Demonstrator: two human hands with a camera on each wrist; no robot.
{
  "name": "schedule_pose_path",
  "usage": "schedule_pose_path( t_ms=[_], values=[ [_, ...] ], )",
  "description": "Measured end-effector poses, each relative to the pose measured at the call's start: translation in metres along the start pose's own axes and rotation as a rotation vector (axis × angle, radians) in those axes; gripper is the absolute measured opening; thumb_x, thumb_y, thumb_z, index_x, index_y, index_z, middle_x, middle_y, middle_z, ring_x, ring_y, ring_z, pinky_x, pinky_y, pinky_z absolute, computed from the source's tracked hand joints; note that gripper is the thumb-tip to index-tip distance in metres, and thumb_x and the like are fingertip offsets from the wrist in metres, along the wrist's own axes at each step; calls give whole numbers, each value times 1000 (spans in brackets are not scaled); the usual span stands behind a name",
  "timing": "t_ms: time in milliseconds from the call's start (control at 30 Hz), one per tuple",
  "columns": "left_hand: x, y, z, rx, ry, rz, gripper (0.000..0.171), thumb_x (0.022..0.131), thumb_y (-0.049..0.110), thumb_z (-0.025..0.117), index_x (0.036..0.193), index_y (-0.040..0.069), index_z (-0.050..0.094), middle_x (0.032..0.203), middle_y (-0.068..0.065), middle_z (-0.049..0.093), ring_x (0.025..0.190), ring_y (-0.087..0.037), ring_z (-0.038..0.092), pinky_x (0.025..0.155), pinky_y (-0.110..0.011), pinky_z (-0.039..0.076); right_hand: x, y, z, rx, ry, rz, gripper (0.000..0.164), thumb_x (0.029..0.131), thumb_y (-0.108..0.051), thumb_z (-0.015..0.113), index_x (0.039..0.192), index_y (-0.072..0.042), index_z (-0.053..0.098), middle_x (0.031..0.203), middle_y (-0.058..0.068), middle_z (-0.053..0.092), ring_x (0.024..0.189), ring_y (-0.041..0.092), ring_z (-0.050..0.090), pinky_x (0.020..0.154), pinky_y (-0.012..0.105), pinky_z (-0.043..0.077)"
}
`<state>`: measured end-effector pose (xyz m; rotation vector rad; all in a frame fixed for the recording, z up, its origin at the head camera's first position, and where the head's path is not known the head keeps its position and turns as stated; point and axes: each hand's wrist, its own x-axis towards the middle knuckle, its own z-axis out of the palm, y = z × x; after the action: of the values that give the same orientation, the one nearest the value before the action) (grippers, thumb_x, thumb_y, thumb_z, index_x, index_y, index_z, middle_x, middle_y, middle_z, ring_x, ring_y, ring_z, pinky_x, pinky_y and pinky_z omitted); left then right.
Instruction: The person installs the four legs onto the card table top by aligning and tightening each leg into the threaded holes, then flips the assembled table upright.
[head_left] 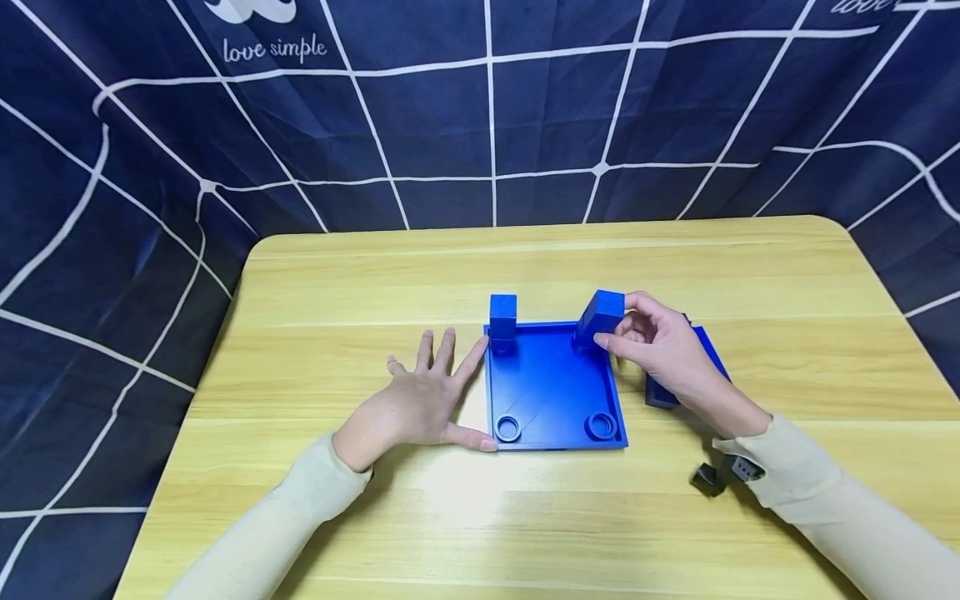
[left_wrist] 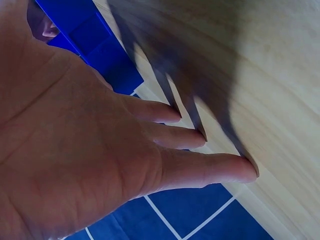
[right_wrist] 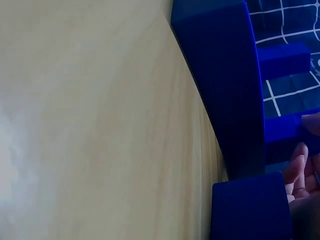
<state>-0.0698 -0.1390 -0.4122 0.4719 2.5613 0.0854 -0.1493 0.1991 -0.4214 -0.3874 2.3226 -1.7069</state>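
A square blue tray-like panel [head_left: 555,387] with a raised rim lies on the table, round sockets in its two near corners. One blue square post [head_left: 503,321] stands upright at its far left corner. At the far right corner my right hand [head_left: 660,342] pinches a second blue post [head_left: 600,317] between thumb and fingers; this post leans a little to the right. My left hand [head_left: 420,404] is spread flat beside the panel, thumb and index fingertip at its left edge. In the left wrist view, straight fingertips [left_wrist: 245,170] rest on the tabletop.
Behind my right hand lie more blue parts [head_left: 662,395], partly hidden by it. Two small black pieces, a cube [head_left: 707,480] and a block [head_left: 746,468] at the sleeve cuff, show at the right. A dark blue grid-patterned curtain [head_left: 435,125] hangs behind the wooden table [head_left: 337,533].
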Motion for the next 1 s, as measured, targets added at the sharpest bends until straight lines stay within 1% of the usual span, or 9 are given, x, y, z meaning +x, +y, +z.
schedule_pose_path(
  t_ms=[133, 267, 367, 467, 533, 700, 867, 1000],
  values=[
    [0, 0, 0, -2, 1, 2, 140, 79, 98, 59, 174, 28, -16, 178, -30, -4, 159, -60, 1, 101, -91, 32, 0, 0, 0, 27, -5, -9, 27, 99, -6, 82, 120, -14, 67, 89, 4, 68, 71, 18, 60, 63, 23, 47],
    [0, 0, 0, -7, 2, 4, 140, 79, 99, 58, 174, 29, -17, 178, -29, -4, 159, -60, 0, 102, -91, 31, 0, 0, 2, 24, 3, -10, 27, 100, -8, 82, 120, -11, 65, 86, 4, 64, 69, 18, 55, 61, 24, 44],
    [0, 0, 0, -7, 2, 3, 141, 78, 99, 59, 174, 29, -17, 178, -29, -5, 159, -60, 0, 102, -91, 31, 1, 0, 5, 6, -7, -14, 33, 100, -11, 83, 127, -10, 63, 86, 6, 59, 70, 20, 54, 61, 26, 44],
    [0, -1, 0, 0, -2, -1, 141, 78, 99, 58, 174, 28, -17, 178, -29, -4, 159, -60, 1, 102, -91, 31, 2, 1, 8, -17, -26, -14, 39, 100, -16, 84, 132, -12, 63, 84, 6, 54, 71, 22, 52, 60, 27, 43],
    [0, -1, 0, 8, -5, -1, 141, 78, 99, 58, 174, 28, -17, 178, -30, -4, 159, -61, 2, 102, -90, 32, 2, 2, 10, -28, -31, -12, 37, 100, -17, 83, 132, -12, 63, 83, 6, 54, 70, 22, 52, 59, 27, 43],
    [0, -1, 0, 16, -3, 1, 141, 78, 99, 58, 174, 28, -16, 178, -30, -3, 159, -61, 3, 101, -91, 33, 2, 3, 11, -25, -15, 1, 28, 101, -17, 82, 122, -11, 66, 83, 4, 58, 69, 19, 53, 58, 27, 43],
    [0, 0, 0, 16, 2, 2, 141, 78, 99, 58, 174, 28, -17, 178, -30, -3, 159, -61, 2, 101, -91, 33, 1, 2, 10, -21, -4, 12, 26, 101, -16, 82, 122, -10, 67, 84, 4, 60, 71, 19, 54, 60, 26, 44],
    [0, 0, 0, 16, 2, 1, 141, 78, 99, 57, 174, 28, -17, 178, -30, -3, 159, -61, 1, 101, -91, 33, 2, 0, 11, -67, 14, 24, 28, 100, -22, 84, 120, -11, 68, 84, 5, 60, 71, 20, 54, 59, 26, 43]
  ],
)
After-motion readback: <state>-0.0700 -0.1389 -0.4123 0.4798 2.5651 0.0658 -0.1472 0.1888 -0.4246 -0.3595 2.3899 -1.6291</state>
